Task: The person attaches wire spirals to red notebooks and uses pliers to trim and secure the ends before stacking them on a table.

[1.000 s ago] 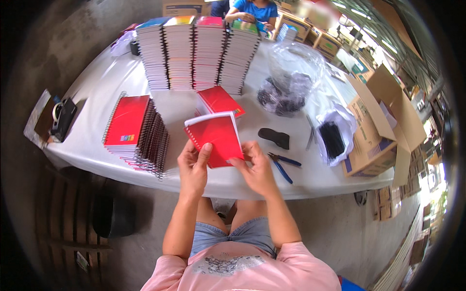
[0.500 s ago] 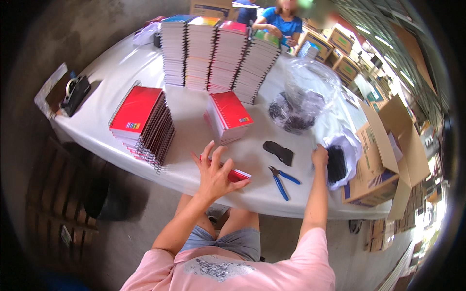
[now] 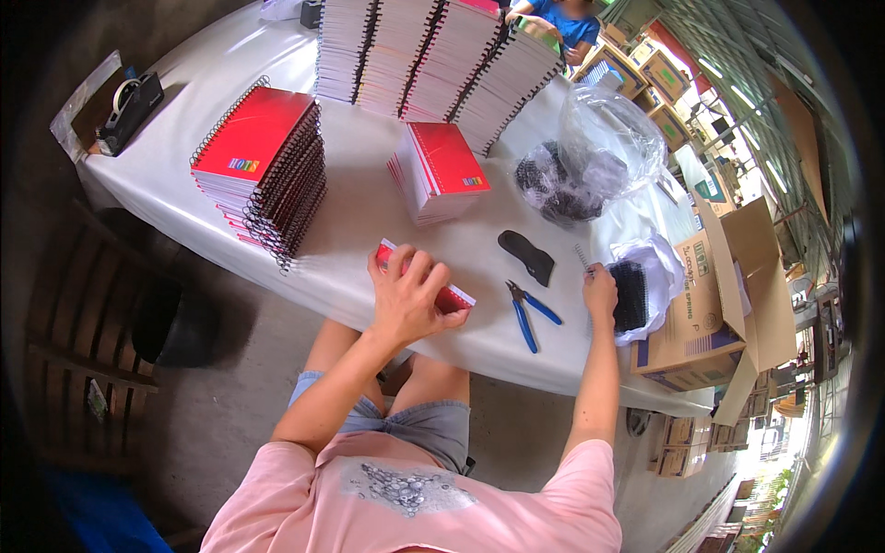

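Near the table's front edge my left hand [image 3: 410,300] grips a red-covered notebook [image 3: 454,300], its punched edge tilted up. To the right, my right hand [image 3: 600,289] holds a thin wire spiral coil [image 3: 581,259], which sticks up past the fingers. Beside that hand lies an open white bag [image 3: 656,297] with black spiral coils [image 3: 631,295] in it. Between my hands rest blue-handled cutting pliers [image 3: 527,315] and a dark flat curved piece [image 3: 528,257]. Ahead stands a stack of unbound red-covered notebooks [image 3: 446,166]; to its left is a stack of spiral-bound red notebooks [image 3: 259,152].
Tall stacks of spiral notebooks [image 3: 406,64] stand at the back. A clear plastic bag of black coils [image 3: 562,180] lies right of centre. An open cardboard box [image 3: 693,313] is at the right edge, a tape dispenser [image 3: 131,111] far left. Another person [image 3: 570,23] is behind the table.
My right hand has come away from the white bag's edge with a coil now showing in it. My left hand still holds the notebook, its edge tipped up more. The whole view has shifted.
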A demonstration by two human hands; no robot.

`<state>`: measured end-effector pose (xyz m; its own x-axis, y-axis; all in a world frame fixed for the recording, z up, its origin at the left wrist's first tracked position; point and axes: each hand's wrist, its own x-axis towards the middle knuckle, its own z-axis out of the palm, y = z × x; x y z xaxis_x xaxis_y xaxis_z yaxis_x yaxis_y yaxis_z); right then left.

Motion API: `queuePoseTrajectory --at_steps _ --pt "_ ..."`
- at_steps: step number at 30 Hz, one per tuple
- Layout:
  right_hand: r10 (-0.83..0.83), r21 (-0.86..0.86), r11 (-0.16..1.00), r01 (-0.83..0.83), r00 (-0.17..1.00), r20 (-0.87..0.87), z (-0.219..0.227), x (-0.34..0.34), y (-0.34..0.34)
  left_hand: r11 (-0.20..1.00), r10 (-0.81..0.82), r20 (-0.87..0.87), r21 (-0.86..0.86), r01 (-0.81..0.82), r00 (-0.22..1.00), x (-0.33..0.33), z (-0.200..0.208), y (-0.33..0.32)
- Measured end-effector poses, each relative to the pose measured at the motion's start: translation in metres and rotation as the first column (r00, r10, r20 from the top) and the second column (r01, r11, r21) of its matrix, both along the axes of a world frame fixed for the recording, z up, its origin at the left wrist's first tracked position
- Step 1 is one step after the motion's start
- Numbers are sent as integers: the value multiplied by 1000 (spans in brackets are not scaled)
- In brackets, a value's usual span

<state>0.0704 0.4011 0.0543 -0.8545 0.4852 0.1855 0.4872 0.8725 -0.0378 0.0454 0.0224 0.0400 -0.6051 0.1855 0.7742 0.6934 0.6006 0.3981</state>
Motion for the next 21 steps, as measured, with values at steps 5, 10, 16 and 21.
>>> queuePoseTrajectory --at_steps 5,10,16,21 --pt "-113 51 991 123 981 -160 50 -4 4 994 -49 -4 -96 48 999 2 11 -7" --pt "-123 -541 834 -110 918 -377 59 -3 10 996 10 -16 -86 -11 1000 6 7 -4" --pt "-106 -673 718 -177 928 -358 21 6 0 995 -9 -2 -102 9 1000 3 6 -5" --pt "-70 -339 935 -106 880 -470 10 22 7 997 -17 -29 -81 15 999 1 5 -1"
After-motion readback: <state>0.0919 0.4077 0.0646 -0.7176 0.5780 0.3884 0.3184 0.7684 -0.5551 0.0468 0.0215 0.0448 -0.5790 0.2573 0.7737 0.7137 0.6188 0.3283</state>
